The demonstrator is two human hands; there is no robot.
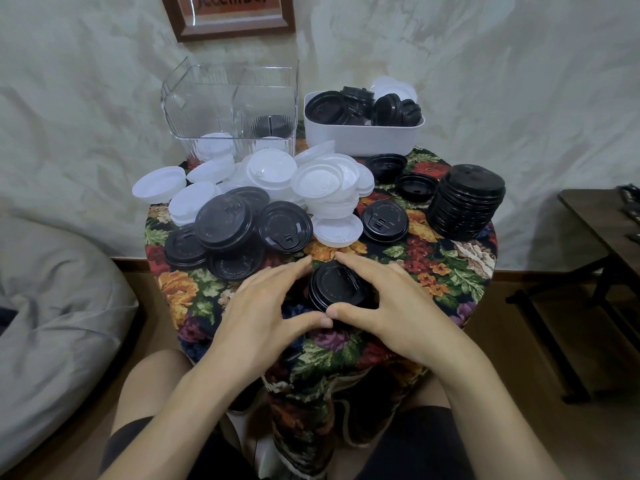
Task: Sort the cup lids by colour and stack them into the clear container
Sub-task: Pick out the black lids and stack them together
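A short stack of black lids [335,285] stands near the table's front edge. My left hand [266,308] and my right hand [388,306] cup it from either side, fingers and thumbs curved round it. Loose black lids [228,233] lie to the left and behind. A heap of white lids [298,181] fills the table's middle. A tall black stack [465,200] stands at the right. The clear container [230,109] at the back holds a few white lids and a black one.
A white tub [363,138] with black lids and a white one sits at the back right. The floral-clothed round table [450,271] is small. A grey cushion [52,306] lies left, a dark side table [595,220] right. My knees are below.
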